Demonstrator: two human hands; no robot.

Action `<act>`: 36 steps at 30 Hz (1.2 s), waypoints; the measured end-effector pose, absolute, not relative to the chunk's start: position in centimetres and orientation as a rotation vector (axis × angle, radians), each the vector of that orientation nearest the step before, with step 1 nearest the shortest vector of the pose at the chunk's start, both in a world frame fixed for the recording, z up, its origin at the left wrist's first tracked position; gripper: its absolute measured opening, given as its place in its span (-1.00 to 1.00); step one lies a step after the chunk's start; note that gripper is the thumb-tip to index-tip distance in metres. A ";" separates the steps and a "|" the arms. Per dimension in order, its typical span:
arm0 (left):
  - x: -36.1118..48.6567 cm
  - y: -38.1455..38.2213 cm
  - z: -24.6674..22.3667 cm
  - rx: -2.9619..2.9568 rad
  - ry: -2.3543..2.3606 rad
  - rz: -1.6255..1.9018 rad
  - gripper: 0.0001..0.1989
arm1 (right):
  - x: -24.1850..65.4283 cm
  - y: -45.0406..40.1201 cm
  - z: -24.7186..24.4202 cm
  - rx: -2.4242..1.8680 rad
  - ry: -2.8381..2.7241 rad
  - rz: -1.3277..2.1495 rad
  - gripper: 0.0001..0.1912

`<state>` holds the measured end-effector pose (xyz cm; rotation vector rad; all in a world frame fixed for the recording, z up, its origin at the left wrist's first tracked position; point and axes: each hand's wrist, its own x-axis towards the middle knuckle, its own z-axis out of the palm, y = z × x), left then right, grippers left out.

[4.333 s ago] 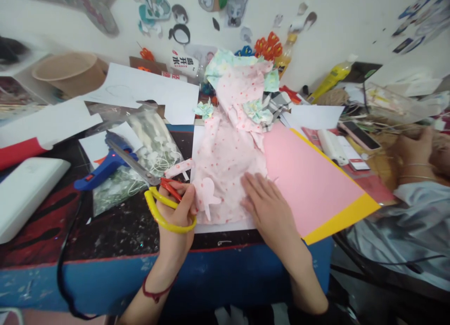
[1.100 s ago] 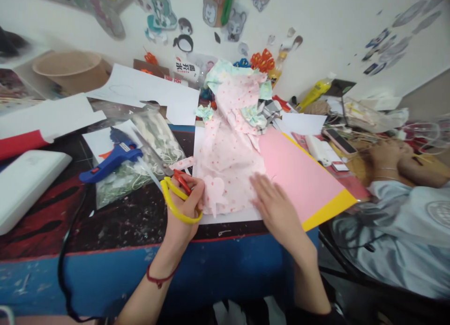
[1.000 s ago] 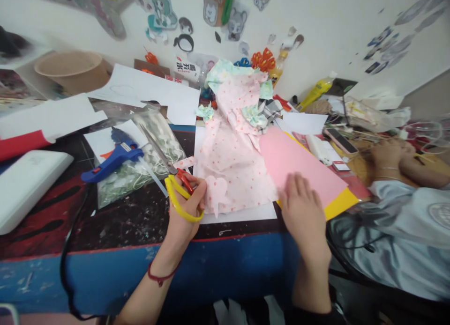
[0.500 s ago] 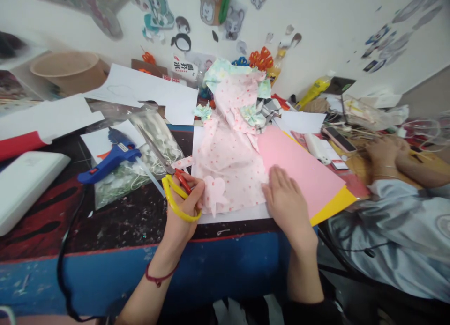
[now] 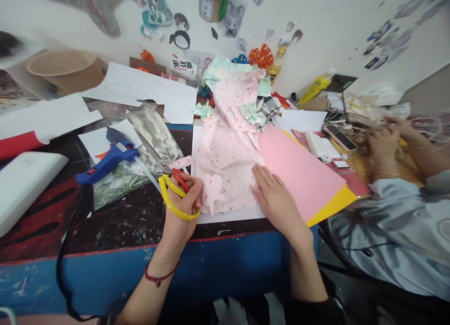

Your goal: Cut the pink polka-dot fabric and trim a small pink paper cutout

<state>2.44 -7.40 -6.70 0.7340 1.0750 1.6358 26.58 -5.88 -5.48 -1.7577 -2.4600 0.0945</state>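
Dress (image 5: 230,161), pink and polka-dotted, lies with its long axis running from near the tabletop's (image 5: 119,231) front edge toward the wall (image 5: 326,30), hem closest to us. Our left hand (image 5: 184,201), curled round yellow-and-red-handled scissors (image 5: 168,199), is at the hem's left corner, nearer the pale pink cutout (image 5: 213,190) than our right hand (image 5: 277,199), which rests flat at the dress's right edge, fingers nearly straight, gripping nothing we see. Whether the left fingertips also pinch cloth, we cannot tell.
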 end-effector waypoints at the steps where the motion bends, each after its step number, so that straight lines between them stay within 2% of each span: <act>1: 2.5 -7.4 -6.6 0.737 1.080 1.631 -0.72 | 27.1 -6.0 -5.5 -1.805 -2.416 0.033 -0.38; 4: 2.5 -7.5 -6.2 0.748 1.082 1.607 -0.76 | 26.6 -6.5 -5.2 -1.800 -2.373 -0.046 -0.39; 9: 2.9 -7.6 -5.6 0.702 1.078 1.629 -0.74 | 23.1 -7.5 -5.1 -1.406 -2.605 0.218 -0.42; 12: 3.0 -7.7 -5.4 0.656 1.072 1.644 -0.70 | 23.4 -7.7 -5.6 -1.467 -2.548 0.254 -0.44; 20: 3.0 -7.8 -5.4 0.640 1.068 1.622 -0.67 | 26.4 -8.1 -6.4 -1.601 -2.414 0.007 -0.46; 24: 3.0 -7.7 -5.4 0.679 1.100 1.613 -0.68 | 24.5 -9.0 -6.6 -1.503 -2.317 -0.170 -0.55; 29: 3.3 -7.6 -4.6 0.682 1.097 1.640 -0.64 | 20.8 -10.3 -6.9 -1.253 -2.300 -0.104 -0.60; 36: 4.0 -8.3 -0.7 0.842 1.276 1.617 -0.64 | 17.1 -11.6 -7.0 -1.388 -2.151 -0.158 -0.65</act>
